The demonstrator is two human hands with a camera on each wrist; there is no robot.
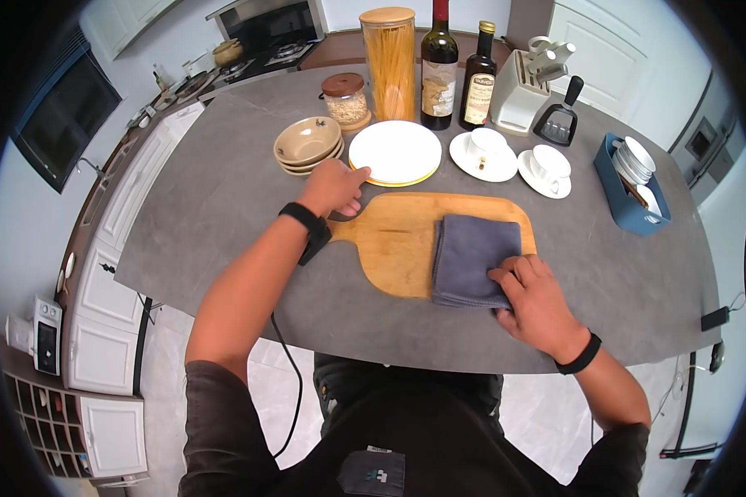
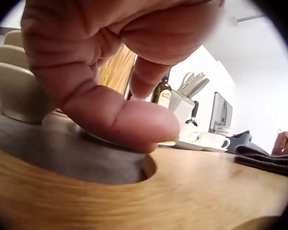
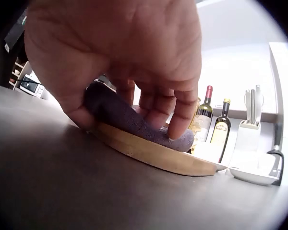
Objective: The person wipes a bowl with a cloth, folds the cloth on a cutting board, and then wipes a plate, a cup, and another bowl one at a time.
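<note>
Plainly, the right grip (image 1: 540, 302) pinches the folded grey cloth (image 1: 470, 255) at its near right corner, thumb at the outer side and fingers curled over the top. The cloth lies flat, mostly left of that grip, on the right half of the wooden board (image 1: 394, 248); it is nearly square, so its long axis is hard to tell, and its layered edges face left and toward the near side. The board's long axis runs sideways, its handle (image 1: 342, 232) pointing left, just on the near side of the left grip (image 1: 333, 190). That grip is loosely curled; whether a fingertip touches the stacked plates (image 1: 395, 151) just beyond it, I cannot tell. The stacked bowls (image 1: 308, 142) also stand close beyond, so room there is tight, while the counter (image 1: 622, 290) stretches away to its left. Right of the right grip, counter surface runs out to the blue basket (image 1: 614, 192), well apart; the counter's front edge curves near on its near side. The two saucers (image 1: 547, 190) sit well beyond it.
</note>
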